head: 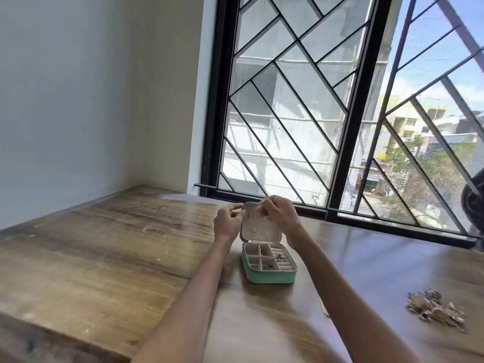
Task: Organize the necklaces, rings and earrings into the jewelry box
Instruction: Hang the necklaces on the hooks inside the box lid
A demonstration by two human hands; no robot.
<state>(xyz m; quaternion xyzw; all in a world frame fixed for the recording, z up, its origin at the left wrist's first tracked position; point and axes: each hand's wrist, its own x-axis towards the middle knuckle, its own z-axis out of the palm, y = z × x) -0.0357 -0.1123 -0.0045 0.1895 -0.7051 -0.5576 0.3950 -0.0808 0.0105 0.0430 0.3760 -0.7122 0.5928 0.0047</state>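
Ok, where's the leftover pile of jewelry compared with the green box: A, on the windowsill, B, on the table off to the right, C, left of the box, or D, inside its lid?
B: the jewelry pile lies on the table, right of the open jewelry box.

Jewelry box (269, 268) left of necklaces (436, 309)

Wall: plain pale wall (78, 100) on the left, meeting a corner.
Window: tall window (340, 100), black frame, diagonal black grille (288, 137).
Outside: sunlit buildings (408, 121), blue sky, possibly trees, blurred.
Table: wooden tabletop (91, 244), worn grain, glossy near the window.
Light: bright daylight.
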